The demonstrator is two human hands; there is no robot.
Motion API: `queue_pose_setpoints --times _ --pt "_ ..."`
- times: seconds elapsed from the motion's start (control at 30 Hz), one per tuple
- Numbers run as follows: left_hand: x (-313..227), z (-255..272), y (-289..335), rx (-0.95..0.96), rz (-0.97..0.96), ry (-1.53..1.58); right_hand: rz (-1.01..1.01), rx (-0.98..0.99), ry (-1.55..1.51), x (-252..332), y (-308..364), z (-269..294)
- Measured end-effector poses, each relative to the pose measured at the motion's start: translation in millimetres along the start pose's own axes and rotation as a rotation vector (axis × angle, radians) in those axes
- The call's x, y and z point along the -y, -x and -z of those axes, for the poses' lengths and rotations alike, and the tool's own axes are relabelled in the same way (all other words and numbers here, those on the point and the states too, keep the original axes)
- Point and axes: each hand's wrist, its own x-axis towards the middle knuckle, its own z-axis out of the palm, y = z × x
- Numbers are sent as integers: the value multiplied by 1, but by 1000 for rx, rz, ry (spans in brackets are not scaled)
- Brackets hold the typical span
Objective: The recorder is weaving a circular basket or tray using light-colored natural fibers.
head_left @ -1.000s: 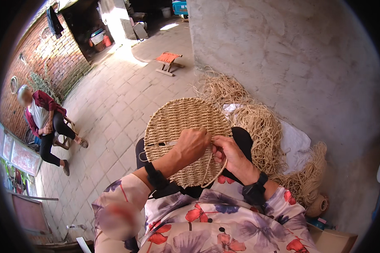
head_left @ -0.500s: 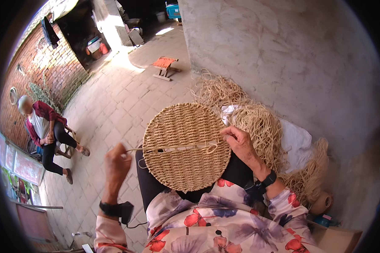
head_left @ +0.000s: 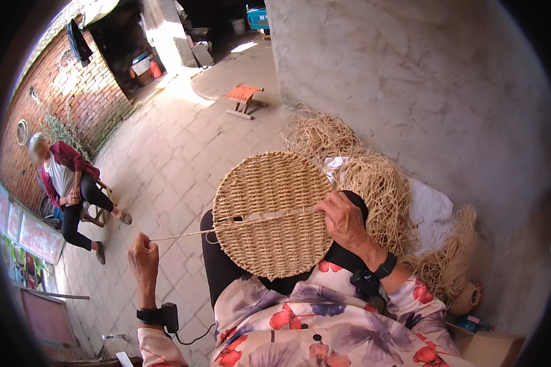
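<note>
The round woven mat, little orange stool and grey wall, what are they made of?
Round woven mat: probably matte straw or grass cord; its tan rows look twisted.
Orange stool: legs look like dull brown wood; the seat, maybe cloth, is too small to tell.
Grey wall: likely matte plaster or cement, being blotchy.

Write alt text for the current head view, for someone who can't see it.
The wearer's left hand holds a cord taut, leftward from a round woven disc on their lap; the right hand is at the disc's right edge. Loose straw-coloured cord heaps lie beside a grey wall; an orange-topped stool and another seated person are in the paved yard.
</note>
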Motion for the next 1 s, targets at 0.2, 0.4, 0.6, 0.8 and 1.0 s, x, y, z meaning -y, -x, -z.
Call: queue_pose_setpoints --times 0.2,0.4,0.6,0.8,1.0 --pt "-119 43 -8 292 -207 548 194 -105 -164 74 -32 31" --pt "-225 45 16 223 -559 865 160 325 -991 131 -21 15" --pt "-227 34 15 296 -485 937 -588 511 -1489 100 4 24" --pt "-208 -48 32 670 -290 987 -488 220 -1082 85 -7 26" --pt "-214 -51 63 1082 -627 852 -374 30 -514 53 -15 -13"
